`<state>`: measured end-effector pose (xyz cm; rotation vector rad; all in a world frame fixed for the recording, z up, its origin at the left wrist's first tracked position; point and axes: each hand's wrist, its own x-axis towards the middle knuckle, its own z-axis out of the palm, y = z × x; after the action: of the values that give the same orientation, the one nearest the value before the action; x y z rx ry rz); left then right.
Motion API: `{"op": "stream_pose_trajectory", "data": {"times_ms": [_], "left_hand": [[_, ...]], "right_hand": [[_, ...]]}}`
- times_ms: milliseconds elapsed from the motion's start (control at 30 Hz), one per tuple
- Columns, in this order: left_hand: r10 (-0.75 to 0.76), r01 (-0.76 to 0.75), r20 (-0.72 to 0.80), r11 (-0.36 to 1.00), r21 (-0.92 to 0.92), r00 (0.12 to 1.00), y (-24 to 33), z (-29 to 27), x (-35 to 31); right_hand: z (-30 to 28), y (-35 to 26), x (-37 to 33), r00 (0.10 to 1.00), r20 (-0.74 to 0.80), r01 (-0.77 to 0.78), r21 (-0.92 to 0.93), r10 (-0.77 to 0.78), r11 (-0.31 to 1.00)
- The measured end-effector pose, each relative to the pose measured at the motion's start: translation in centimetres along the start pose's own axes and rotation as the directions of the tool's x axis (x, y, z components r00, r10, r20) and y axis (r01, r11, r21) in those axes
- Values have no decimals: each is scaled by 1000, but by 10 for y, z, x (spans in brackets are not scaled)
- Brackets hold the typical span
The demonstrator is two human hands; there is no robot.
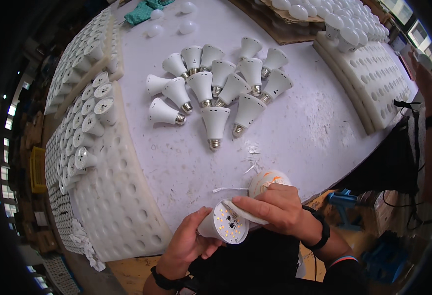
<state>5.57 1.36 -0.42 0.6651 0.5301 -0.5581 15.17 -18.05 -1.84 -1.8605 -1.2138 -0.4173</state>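
My left hand point(187, 242) grips the white body of an LED bulb point(231, 225) without its dome. Its round board, with small yellow chips and dark parts at the middle, faces up towards me. My right hand point(284, 210) is closed on a thin, curved white piece point(249, 214), index finger stretched along it. That piece touches the bulb's rim; its exact kind is partly hidden by my fingers. Just beyond my right hand, a white round container with orange markings point(269, 179) stands at the table's front edge, partly covered by my fingers.
Several white bulb bodies with screw bases point(215, 125) lie mid-table. On the left, foam trays point(122, 211) hold more open bulbs point(93, 125). At far right are a foam block point(373, 78) and domed bulbs point(349, 37). Another person's hand point(425, 78) is at the right. Loose domes point(187, 27) lie far back.
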Motion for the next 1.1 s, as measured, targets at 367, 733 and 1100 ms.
{"op": "stream_pose_trajectory", "data": {"times_ms": [367, 733, 1100], "left_hand": [[226, -223, -11, 966, 134, 974, 2, -7, -7], [568, -510, 4, 735, 447, 823, -1, -5, -8], [704, -681, 114, 611, 404, 701, 1, -11, -2]], "right_hand": [[-1, -2, 0, 998, 28, -50, 4, 50, 999], [-1, -2, -2, 995, 72, -70, 1, 70, 998], [-7, -6, 2, 973, 188, -160, 148, 131, 976]]}}
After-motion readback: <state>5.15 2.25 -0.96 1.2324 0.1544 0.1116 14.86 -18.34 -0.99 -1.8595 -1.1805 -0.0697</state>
